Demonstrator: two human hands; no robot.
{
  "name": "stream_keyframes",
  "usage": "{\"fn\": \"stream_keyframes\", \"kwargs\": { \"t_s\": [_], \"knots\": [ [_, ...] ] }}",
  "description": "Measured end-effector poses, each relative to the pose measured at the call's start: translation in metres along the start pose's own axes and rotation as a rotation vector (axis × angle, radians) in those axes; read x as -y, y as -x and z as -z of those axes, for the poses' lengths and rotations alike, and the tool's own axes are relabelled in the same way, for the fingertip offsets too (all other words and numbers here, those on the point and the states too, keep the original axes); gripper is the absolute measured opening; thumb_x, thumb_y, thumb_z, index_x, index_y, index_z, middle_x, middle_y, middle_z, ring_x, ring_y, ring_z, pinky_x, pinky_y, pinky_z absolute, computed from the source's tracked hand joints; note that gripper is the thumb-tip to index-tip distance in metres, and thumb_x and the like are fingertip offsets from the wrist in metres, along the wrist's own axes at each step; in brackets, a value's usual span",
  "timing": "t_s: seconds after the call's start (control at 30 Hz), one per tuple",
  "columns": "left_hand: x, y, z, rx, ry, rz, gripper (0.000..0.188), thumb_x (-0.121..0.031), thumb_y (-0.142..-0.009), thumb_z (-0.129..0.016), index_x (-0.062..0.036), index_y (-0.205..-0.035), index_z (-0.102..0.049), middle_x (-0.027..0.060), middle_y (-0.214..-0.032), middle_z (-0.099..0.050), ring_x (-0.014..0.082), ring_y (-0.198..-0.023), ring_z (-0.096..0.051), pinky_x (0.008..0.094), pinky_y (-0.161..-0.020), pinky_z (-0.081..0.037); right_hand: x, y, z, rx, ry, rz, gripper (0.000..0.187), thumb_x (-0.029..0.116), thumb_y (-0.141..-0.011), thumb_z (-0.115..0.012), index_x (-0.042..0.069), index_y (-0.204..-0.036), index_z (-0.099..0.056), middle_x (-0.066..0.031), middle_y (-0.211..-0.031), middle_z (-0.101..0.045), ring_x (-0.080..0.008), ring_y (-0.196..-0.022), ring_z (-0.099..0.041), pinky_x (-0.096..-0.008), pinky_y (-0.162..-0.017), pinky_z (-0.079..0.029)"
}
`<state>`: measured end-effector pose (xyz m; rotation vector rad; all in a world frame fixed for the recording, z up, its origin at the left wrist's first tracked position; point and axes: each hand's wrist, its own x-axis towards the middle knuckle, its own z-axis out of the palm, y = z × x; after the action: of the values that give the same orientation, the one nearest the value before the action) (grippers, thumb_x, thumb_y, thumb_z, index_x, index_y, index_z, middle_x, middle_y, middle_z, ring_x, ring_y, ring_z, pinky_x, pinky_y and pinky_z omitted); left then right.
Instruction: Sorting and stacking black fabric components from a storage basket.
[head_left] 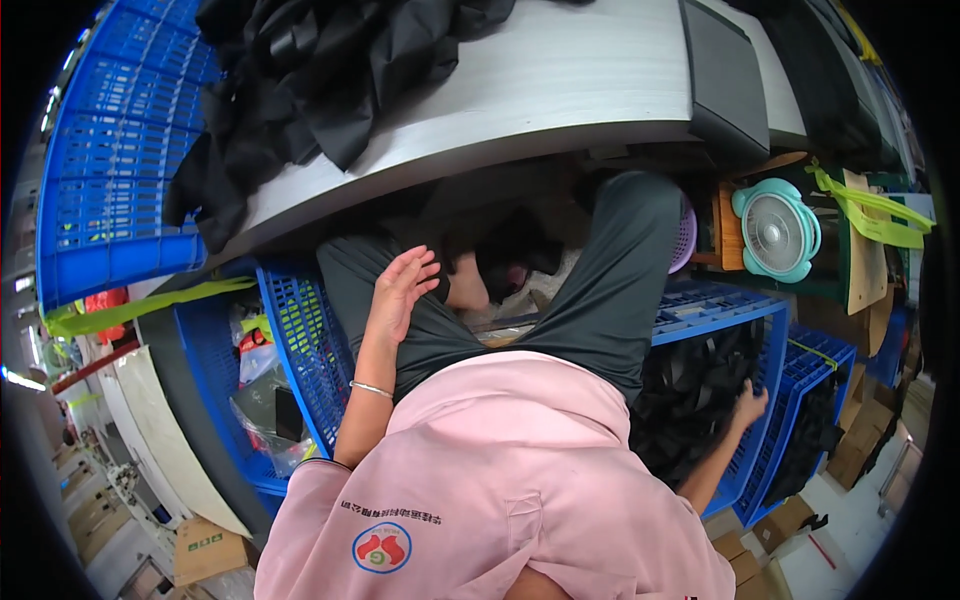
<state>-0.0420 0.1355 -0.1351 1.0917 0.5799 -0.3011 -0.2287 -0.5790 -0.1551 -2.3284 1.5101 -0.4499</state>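
My left hand [403, 290] hovers over my left thigh, its fingers stretched out and nothing in it. A silver bracelet [371, 388] circles that wrist. Out to my right side, my right hand [749, 406] is at the right part of a blue plastic crate [775, 345] filled with black fabric pieces [695, 400]. Its thumb and bent fingers show apart, with no held thing visible. Whether it touches the crate or the fabric, I cannot tell. Ahead, a heap of black fabric [330, 85] lies on the white table [560, 70] and hangs over its near edge.
A large blue crate [120, 170] stands at the left end of the table. Below it, another blue crate [290, 330] holds plastic bags. To the right are a teal fan [778, 232], a purple basket [685, 235] and a second crate of black fabric [800, 440]. Cardboard boxes [860, 435] stand behind.
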Motion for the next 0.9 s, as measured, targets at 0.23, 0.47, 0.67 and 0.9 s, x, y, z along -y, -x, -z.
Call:
{"fn": "stream_keyframes", "kwargs": {
  "t_s": [0.23,0.47,0.67,0.9],
  "knots": [
    [0.008,0.008,0.002,0.01,-0.122,-0.005,0.041,-0.024,-0.1,-0.061,-0.0007,-0.133,-0.056,0.0127,-0.128,-0.062,0.0204,-0.113,-0.062,0.0331,-0.095,-0.052,0.164,0.047,-0.065,0.333,-0.448,0.18,0.055,0.01,-0.092,-0.069,0.002,-0.141,-0.046,-0.0154,-0.134,-0.048,-0.0199,-0.101,-0.059,-0.0284,-0.078,-0.051],
    [0.008,0.001,-0.009,0.077,-0.169,-0.04,0.041,-0.024,-0.1,-0.06,-0.0007,-0.133,-0.056,0.0126,-0.131,-0.061,0.0205,-0.117,-0.061,0.0331,-0.097,-0.05,0.283,0.12,-0.022,0.181,-0.278,0.691,0.047,0.015,-0.097,-0.064,0.003,-0.14,-0.049,-0.0178,-0.152,-0.034,-0.0253,-0.118,-0.057,-0.0331,-0.088,-0.049],
    [0.009,-0.007,-0.022,0.134,-0.193,-0.031,0.04,-0.024,-0.1,-0.06,-0.0015,-0.133,-0.056,0.0113,-0.13,-0.061,0.0198,-0.119,-0.06,0.0317,-0.098,-0.049,0.287,0.151,-0.016,0.183,-0.26,0.734,0.046,0.01,-0.097,-0.062,0.003,-0.141,-0.049,-0.0166,-0.153,-0.032,-0.0226,-0.116,-0.057,-0.0314,-0.085,-0.049],
    [0.015,-0.005,-0.022,0.143,-0.252,-0.022,0.036,-0.019,-0.101,-0.058,-0.0012,-0.132,-0.058,0.0086,-0.124,-0.064,0.0167,-0.114,-0.06,0.0291,-0.094,-0.048,0.273,0.153,-0.021,0.242,-0.247,0.682,0.045,0.01,-0.097,-0.062,0.003,-0.14,-0.05,-0.0166,-0.153,-0.034,-0.0241,-0.119,-0.057,-0.0307,-0.085,-0.049]
  ]
}}
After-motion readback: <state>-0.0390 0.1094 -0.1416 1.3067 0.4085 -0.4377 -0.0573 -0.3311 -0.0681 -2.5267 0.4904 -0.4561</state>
